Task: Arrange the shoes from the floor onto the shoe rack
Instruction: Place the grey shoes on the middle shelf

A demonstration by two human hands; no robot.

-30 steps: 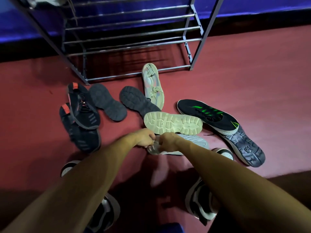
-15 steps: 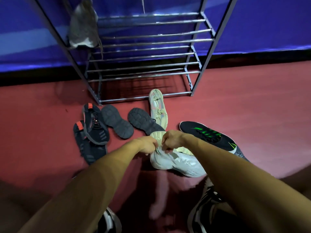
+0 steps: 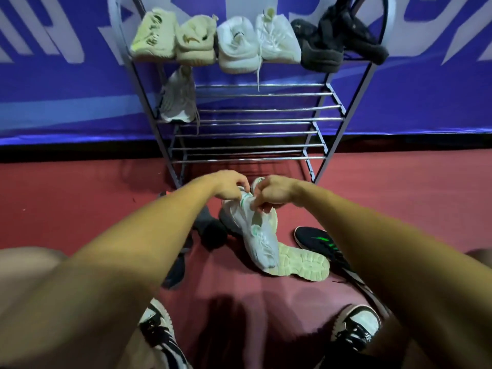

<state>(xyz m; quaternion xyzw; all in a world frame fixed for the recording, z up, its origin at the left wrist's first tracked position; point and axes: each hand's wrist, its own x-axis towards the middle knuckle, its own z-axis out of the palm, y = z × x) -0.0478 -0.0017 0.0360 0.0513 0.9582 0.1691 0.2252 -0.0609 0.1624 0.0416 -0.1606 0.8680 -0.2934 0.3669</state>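
White mesh in both grips: pinching the white shoe (image 3: 259, 235) at its heel collar with the left hand (image 3: 231, 187) and the right hand (image 3: 274, 194), fingers of each curled round the rim, neither one free. Holding it toe-down, low in front of the shoe rack (image 3: 266, 119), above the red floor (image 3: 399, 198), with the toe close over an upturned cream shoe (image 3: 303, 265); not telling whether touching it. Judging from this, carrying one shoe from floor to rack, with the placing not yet done. Noting the top shelf filled across by a row of shoes (image 3: 239, 43), and only one pale shoe (image 3: 178, 98) propped at the left end of the second shelf. Probably needing next to raise the white shoe to that second shelf, turning it level and resting its sole across the rails just beside the pale shoe. Leaving for later the black-and-green shoe (image 3: 319, 241) and the dark shoes (image 3: 210, 230) lying on the floor.
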